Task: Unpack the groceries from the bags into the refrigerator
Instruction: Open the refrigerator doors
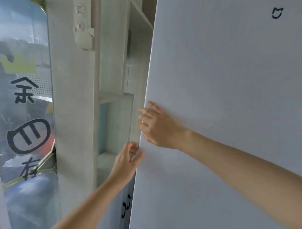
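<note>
1. Across the right half of the frame stands the refrigerator door point(225, 82), a wide pale panel with a small black cat-shaped logo point(277, 13) near its upper right.
2. At the centre of the frame, on the door's left edge, lies the right hand point(157, 125); its fingers are curled round that edge, their tips hidden behind it, while the back of the hand lies against the door's front face.
3. Just below it, at lower centre, the left hand point(128, 162) grips the same edge, thumb on the front and fingers bent round the side.
4. Both forearms are bare: the right comes in from the lower right of the frame, the left from the bottom centre.
5. Left of the door, in the middle of the frame, stands a pale wooden cabinet point(73, 103) with open niches and a glass-fronted compartment beside the hands.
6. At the upper left of centre, a pale plastic fitting point(82, 21) is fixed to the cabinet's side.
7. Along the left edge of the frame is a glass pane point(21, 32) with large black characters and a yellow-green crown shape on it.
8. At the bottom centre, two black handles point(126, 206) show on a lower cupboard front.
9. The picture is slightly blurred; whether the door is ajar cannot be told.
</note>
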Available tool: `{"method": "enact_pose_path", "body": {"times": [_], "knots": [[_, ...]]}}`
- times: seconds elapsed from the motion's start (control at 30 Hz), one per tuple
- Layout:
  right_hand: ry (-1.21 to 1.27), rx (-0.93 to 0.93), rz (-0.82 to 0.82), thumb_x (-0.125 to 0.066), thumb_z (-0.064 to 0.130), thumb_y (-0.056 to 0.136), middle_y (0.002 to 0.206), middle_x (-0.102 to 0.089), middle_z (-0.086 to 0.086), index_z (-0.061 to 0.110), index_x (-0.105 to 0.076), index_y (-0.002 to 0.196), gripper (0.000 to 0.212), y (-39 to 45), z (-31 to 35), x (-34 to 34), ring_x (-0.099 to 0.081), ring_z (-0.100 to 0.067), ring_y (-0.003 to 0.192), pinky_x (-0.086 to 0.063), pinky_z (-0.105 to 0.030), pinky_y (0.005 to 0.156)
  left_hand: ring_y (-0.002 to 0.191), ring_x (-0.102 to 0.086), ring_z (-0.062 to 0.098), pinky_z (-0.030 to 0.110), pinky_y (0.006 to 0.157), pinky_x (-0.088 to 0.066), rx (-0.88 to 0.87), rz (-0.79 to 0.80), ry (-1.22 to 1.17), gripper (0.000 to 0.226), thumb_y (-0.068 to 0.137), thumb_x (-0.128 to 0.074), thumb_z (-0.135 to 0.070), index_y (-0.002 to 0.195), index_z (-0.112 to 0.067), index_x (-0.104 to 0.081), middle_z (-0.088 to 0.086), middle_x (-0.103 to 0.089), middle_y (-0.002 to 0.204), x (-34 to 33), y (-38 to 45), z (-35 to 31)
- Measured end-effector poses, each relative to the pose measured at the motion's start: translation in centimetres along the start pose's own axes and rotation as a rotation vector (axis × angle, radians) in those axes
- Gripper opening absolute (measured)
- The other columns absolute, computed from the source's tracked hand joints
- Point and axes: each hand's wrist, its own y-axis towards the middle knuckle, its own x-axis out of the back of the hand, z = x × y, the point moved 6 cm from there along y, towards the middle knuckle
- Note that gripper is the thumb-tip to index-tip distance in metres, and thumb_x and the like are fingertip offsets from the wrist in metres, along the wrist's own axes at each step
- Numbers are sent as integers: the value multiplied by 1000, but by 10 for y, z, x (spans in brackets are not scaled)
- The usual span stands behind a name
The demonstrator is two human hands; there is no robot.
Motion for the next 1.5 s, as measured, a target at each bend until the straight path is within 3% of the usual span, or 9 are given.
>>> {"method": "enact_pose_path", "body": {"times": [0.13, 0.23, 0.33, 0.7, 0.83, 1.1, 1.33, 1.5], "knots": [[-113, 37, 26, -54, 35, 86, 104, -67, -10, 13, -67, 92, 26, 3, 2, -10, -52, -32, 121, -19, -59, 112, 89, -65, 3, 21, 74, -49, 107, 171, -74, 18, 92, -61, -38, 102, -24, -56, -12, -69, 95, -18, 7, 11], [-145, 38, 47, -58, 39, 86, 101, -67, -10, 14, -67, 93, 28, 4, 4, -12, -54, -32, 118, -19, -59, 112, 62, -54, -10, 9, 54, -37, 105, 201, -51, 20, 92, -60, -39, 84, -23, -52, -14, -56, 72, -18, 11, 9], [-166, 38, 28, -62, 40, 85, 95, -66, -9, 12, -67, 91, 29, 4, 5, -9, -56, -32, 113, -24, -60, 112, 51, -47, -12, 7, 49, -34, 81, 199, -46, 26, 93, -60, -34, 75, -26, -44, -14, -45, 64, -16, 10, 6], [-123, 14, 27, -64, 37, 85, 93, -63, -9, 11, -63, 86, 27, 4, 9, -2, -56, -32, 108, -21, -61, 113, 56, -44, 1, 17, 52, -32, 66, 247, -11, 29, 89, -62, -44, 74, -29, -42, -13, -44, 65, -11, 12, 13], [-82, 35, -37, -54, 37, 92, 97, -62, -10, 11, -62, 89, 27, -3, 18, 15, -53, -32, 110, -19, -62, 113, 62, -52, -1, 14, 58, -37, 69, 271, -63, 27, 85, -67, -45, 87, -22, -55, -14, -57, 72, -3, -5, 14], [-20, 12, -11, -47, 36, 96, 104, -63, -7, 12, -67, 95, 31, -15, 44, 71, -51, -29, 119, -17, -58, 115, 75, -61, 0, 17, 65, -42, 50, 234, -37, 26, 83, -70, -44, 90, -22, -59, -8, -68, 87, 22, -57, -10], [72, -178, -45, -51, 26, 95, 124, -60, -12, 9, -69, 98, 25, -48, 88, 155, -42, -30, 134, -21, -54, 116, 78, -61, 4, 6, 62, -42, 30, 206, -19, 24, 82, -74, -36, 88, -21, -56, -3, -65, 86, 47, -133, -53], [332, -392, -150, -55, 12, 95, 126, -58, -17, 1, -68, 92, 17, -86, 108, 230, -46, -31, 131, -40, -42, 106, 79, -57, -4, 5, 65, -41, -5, 193, -26, 23, 81, -75, -35, 83, -24, -55, -10, -63, 83, 53, -189, -84]]}}
